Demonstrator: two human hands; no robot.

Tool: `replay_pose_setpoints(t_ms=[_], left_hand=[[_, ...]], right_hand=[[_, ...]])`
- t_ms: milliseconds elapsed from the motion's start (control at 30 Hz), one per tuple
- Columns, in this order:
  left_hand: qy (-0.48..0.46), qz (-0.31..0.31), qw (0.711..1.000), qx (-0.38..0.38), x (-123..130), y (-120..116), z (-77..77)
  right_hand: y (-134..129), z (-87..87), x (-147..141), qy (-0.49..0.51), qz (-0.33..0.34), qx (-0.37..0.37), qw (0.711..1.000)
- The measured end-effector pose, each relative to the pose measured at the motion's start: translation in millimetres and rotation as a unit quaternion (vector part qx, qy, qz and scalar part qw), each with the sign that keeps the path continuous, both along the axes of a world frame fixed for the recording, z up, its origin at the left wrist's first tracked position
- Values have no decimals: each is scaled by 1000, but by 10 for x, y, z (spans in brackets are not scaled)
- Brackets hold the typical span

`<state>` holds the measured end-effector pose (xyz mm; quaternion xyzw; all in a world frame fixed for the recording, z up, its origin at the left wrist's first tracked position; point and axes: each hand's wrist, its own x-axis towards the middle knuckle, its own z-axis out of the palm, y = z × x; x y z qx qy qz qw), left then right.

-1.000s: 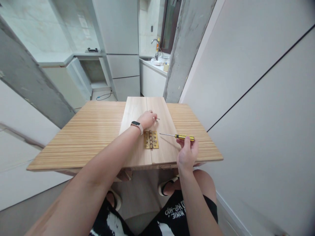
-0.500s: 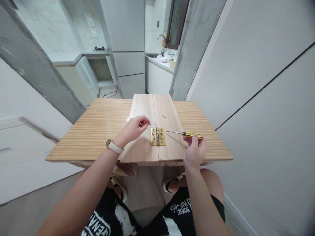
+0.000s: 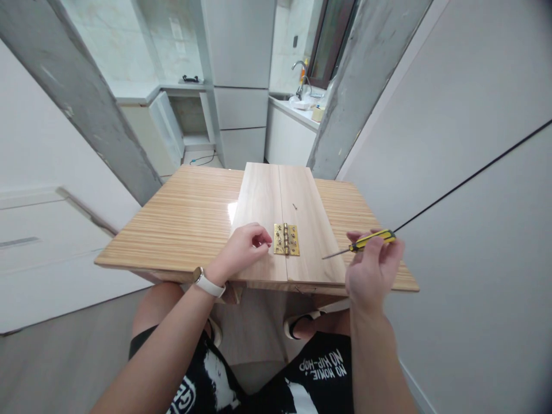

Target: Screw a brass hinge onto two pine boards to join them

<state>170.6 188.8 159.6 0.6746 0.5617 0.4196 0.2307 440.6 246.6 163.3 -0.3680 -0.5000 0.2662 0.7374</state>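
Brass hinge (image 3: 286, 239): spanning two pale boards (image 3: 259, 192) on the tabletop (image 3: 185, 230), unmoved | my left hand (image 3: 248, 247): shifted toward the front edge, fingers curled beside the hinge, pinching anything, I cannot tell | my right hand (image 3: 374, 261): wrapped round screwdriver (image 3: 359, 245), drawn away, tip lower | loose screw (image 3: 295, 206): beyond hinge

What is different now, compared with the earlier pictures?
The left hand drew back to the left of the hinge; the screw it held no longer shows. The right hand, still gripping the screwdriver, moved rightward, away from the hinge. The hinge and another loose screw stayed on the boards.
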Motion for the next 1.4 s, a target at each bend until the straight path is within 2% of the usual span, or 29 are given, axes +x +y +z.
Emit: replay_pose_setpoints(t_ms=[67, 100, 200, 300, 367, 433, 600, 867, 1067, 1300, 1367, 1400], left_hand=[[1, -2, 1000, 4, 25, -1, -8], [-4, 1, 1000, 5, 36, 1, -20], [-48, 19, 999, -5, 68, 13, -84], [-104, 32, 994, -24, 100, 30, -146], [-115, 38, 992, -26, 120, 43, -167], [-114, 45, 992, -19, 140, 56, -173], [-110, 39, 993, -1, 186, 78, -179], [-92, 16, 996, -11, 237, 83, -202], [-67, 2, 997, -25, 247, 93, -240], [-23, -7, 999, -25, 240, 88, -202], [-4, -12, 1000, -22, 238, 93, -181], [4, -15, 1000, -20, 238, 97, -170]], right_hand=[[-87, 131, 24, -172, -2, 4, 985], [-121, 167, 25, -271, -3, 3, 963], [-168, 146, -42, -502, 28, -22, 864], [-176, 20, -209, -616, 47, -74, 783], [-199, -51, -342, -645, 28, -104, 757], [-237, -92, -457, -657, 5, -125, 744], [-302, -138, -565, -654, -22, -137, 743], [-240, -214, -514, -634, -5, -125, 763], [-191, -145, -431, -624, 45, -133, 768], [-182, -103, -404, -617, 70, -135, 772], [-180, -65, -393, -605, 69, -132, 782], [-177, -28, -384, -588, 62, -126, 796]])
